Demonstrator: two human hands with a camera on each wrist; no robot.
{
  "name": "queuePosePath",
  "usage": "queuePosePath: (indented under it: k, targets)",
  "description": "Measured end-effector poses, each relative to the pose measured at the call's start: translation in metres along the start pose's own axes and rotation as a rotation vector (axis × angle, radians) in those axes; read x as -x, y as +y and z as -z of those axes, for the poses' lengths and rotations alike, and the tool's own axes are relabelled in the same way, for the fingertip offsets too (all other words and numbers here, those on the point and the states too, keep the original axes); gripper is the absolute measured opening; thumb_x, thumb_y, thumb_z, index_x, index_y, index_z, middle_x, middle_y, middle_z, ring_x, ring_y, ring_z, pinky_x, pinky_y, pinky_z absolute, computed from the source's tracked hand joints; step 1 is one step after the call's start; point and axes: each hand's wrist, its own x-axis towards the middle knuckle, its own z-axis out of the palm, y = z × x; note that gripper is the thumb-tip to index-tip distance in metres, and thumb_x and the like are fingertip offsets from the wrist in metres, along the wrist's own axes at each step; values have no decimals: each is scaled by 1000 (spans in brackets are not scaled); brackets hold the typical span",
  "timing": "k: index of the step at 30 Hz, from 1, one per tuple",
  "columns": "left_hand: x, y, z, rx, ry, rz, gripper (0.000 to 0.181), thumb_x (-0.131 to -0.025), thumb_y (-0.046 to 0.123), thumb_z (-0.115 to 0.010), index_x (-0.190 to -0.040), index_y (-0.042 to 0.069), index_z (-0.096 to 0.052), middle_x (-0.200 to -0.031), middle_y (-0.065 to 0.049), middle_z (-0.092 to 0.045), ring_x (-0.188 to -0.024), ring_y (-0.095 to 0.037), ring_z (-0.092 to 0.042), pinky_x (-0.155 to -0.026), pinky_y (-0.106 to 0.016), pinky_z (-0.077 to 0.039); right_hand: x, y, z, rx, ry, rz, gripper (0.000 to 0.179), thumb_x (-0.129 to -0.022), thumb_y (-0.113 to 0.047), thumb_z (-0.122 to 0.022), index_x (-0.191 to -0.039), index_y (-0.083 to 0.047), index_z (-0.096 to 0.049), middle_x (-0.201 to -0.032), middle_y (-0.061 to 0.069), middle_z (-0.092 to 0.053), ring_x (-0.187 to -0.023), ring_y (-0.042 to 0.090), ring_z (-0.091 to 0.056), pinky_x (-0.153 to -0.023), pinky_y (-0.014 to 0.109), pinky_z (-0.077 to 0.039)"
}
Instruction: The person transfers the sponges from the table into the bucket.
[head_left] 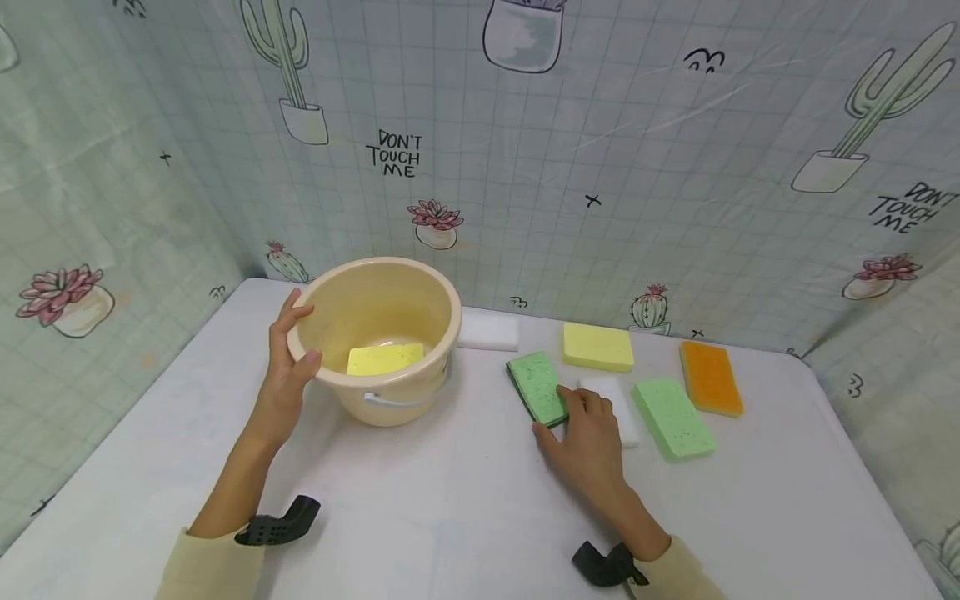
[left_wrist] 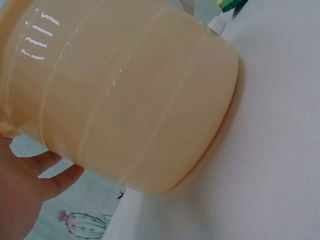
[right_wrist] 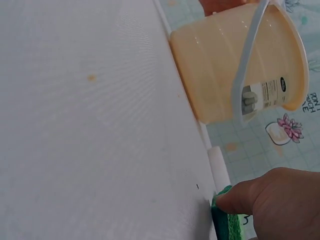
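My left hand [head_left: 281,375] grips the left rim of a cream plastic bucket [head_left: 397,392], thumb over the rim. Inside the bucket lies a yellow sponge [head_left: 385,358]. The left wrist view shows my fingers [left_wrist: 62,180] against the bucket's outer wall. Over on the right, my right hand [head_left: 588,446] pinches a green sponge [head_left: 537,385] with a dark green scouring layer, thumb at its near corner and fingers along its right side. In the right wrist view the thumb presses on that sponge [right_wrist: 233,222]. A white sponge [head_left: 611,400] lies partly hidden behind the right hand.
Beyond the hand are a yellow sponge [head_left: 597,347], a light green sponge [head_left: 673,419] and an orange sponge [head_left: 711,377]. Another white block [head_left: 489,331] lies behind the bucket's right side. A pale handle [right_wrist: 247,65] hangs down the bucket. Printed cloth walls [head_left: 525,167] border the white table [head_left: 450,517].
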Motion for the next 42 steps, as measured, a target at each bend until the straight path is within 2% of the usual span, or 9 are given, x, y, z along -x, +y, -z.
queuePosePath:
  k: [4,9,20,24,29,33,37,42]
  targets:
    - [0,0,1,18,-7,-14,54,-93,22,-44,-144,19,-25,-157,11,2,-142,-24,-13,-108,-24,-26,1,-2,0,-14,17,10,60,-74,-24,-79,-124,3,-58,-114,24,-52,-103,38,-46,-80,49,-40]
    - [1,1,3,28,-5,-10,55,-93,22,-45,-144,18,-25,-157,12,0,-142,-24,-14,-107,-21,-27,2,-4,1,-48,4,0,59,-74,-21,-78,-123,4,-59,-117,22,-53,-106,37,-46,-84,49,-39]
    - [4,0,2,71,11,-19,53,-92,23,-50,-140,20,-29,-157,12,-1,-142,-27,-14,-104,-20,-31,2,-11,4,-190,-28,15,61,-76,-16,-78,-128,6,-55,-124,20,-50,-111,32,-42,-90,45,-42]
    - [4,-2,0,40,4,-31,55,-92,26,-52,-141,19,-28,-157,13,0,-143,-26,-14,-104,-21,-31,2,-13,9,-187,-32,9,61,-75,-17,-78,-128,4,-56,-124,19,-50,-111,30,-43,-91,44,-42]
    - [3,-2,1,-18,15,-73,57,-93,31,-54,-142,16,-29,-158,10,-2,-143,-25,-15,-103,-20,-31,1,-15,17,-183,-17,27,59,-73,-17,-79,-125,3,-59,-122,18,-50,-108,29,-45,-82,41,-45]
    - [4,-2,1,-14,10,-66,57,-93,33,-52,-142,17,-28,-157,13,-2,-143,-25,-16,-103,-21,-32,0,-17,22,-203,13,62,59,-69,-15,-81,-122,3,-61,-121,17,-52,-104,26,-46,-73,37,-46]
    - [5,-2,1,-4,5,-54,54,-95,32,-48,-142,18,-26,-157,15,-1,-143,-23,-15,-104,-22,-31,-2,-20,27,-231,20,95,60,-69,-14,-82,-123,2,-60,-122,15,-52,-105,24,-45,-73,35,-45]
    - [2,-6,0,25,-13,-57,53,-96,23,-46,-143,18,-24,-157,12,0,-143,-24,-14,-104,-21,-30,-6,-24,37,-278,33,107,60,-71,-11,-80,-126,0,-59,-124,13,-51,-106,21,-44,-73,36,-45]
